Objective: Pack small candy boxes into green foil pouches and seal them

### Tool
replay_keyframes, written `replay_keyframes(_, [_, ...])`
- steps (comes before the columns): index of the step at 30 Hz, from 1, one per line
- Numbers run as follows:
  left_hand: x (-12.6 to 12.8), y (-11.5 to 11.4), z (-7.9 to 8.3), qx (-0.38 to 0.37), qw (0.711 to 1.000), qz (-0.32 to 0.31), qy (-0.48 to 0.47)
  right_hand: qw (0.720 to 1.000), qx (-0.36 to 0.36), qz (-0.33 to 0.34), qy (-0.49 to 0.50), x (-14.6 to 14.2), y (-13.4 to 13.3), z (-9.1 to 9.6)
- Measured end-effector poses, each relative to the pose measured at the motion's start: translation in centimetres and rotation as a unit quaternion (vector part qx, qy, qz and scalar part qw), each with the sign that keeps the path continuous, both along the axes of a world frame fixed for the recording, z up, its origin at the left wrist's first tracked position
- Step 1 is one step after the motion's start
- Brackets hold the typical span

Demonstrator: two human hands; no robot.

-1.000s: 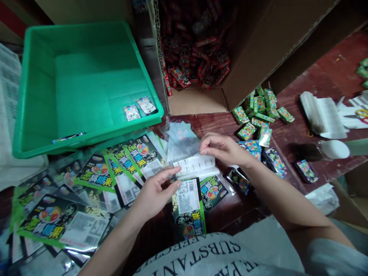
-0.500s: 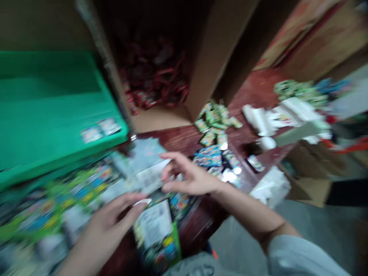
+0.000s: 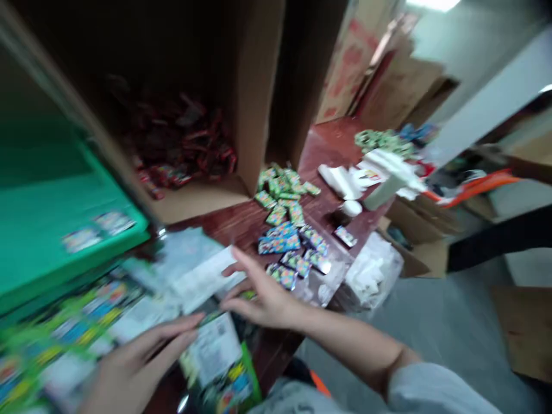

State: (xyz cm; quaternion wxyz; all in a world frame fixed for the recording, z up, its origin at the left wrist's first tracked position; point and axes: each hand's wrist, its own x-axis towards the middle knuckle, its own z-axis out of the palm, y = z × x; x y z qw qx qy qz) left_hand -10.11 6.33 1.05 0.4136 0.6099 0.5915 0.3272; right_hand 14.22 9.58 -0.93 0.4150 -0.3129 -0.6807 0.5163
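My left hand (image 3: 133, 362) lies low at the bottom left, fingers stretched out over green and black printed packets (image 3: 64, 339) spread on the red-brown table (image 3: 241, 221). My right hand (image 3: 259, 296) rests with fingers spread beside a white label sheet and clear plastic bags (image 3: 194, 270), its fingertips touching them. A packet with a white barcode label (image 3: 213, 359) lies between the two hands. The picture is smeared by motion.
A green plastic bin (image 3: 52, 230) stands at the left with two small packets in it. A big cardboard box (image 3: 185, 144) holds red-wrapped items. Small green and blue candy boxes (image 3: 287, 221) lie in a heap. White paper rolls (image 3: 366, 175) and cartons are farther right.
The view has swung to the right and up, showing the floor and room. Both hands have let go of the clear bag and label and now lie flatter on the pile.
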Motion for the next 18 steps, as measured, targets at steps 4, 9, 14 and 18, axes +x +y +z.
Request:
replay_keyframes(4, [0.6, -1.9, 0.9, -0.019, 0.999, -0.031, -0.033, 0.991, 0.084, 0.028, -0.096, 2.2, -2.5, 1.4])
replay_keyframes(9, [2.6, -1.7, 2.5, 0.016, 0.997, -0.076, -0.025, 0.997, -0.069, 0.023, -0.01, 3.5, 0.0, 5.0])
replay_keyframes(14, [3.3, -1.9, 3.0, 0.031, 0.996, -0.08, 0.004, 0.973, -0.154, 0.155, -0.071, 2.5, 1.6, 6.6])
replay_keyframes(18, [3.5, -1.8, 3.1, 0.02, 0.996, -0.087, 0.01, 0.975, -0.084, 0.152, -0.139, 1.6, 1.1, 5.8])
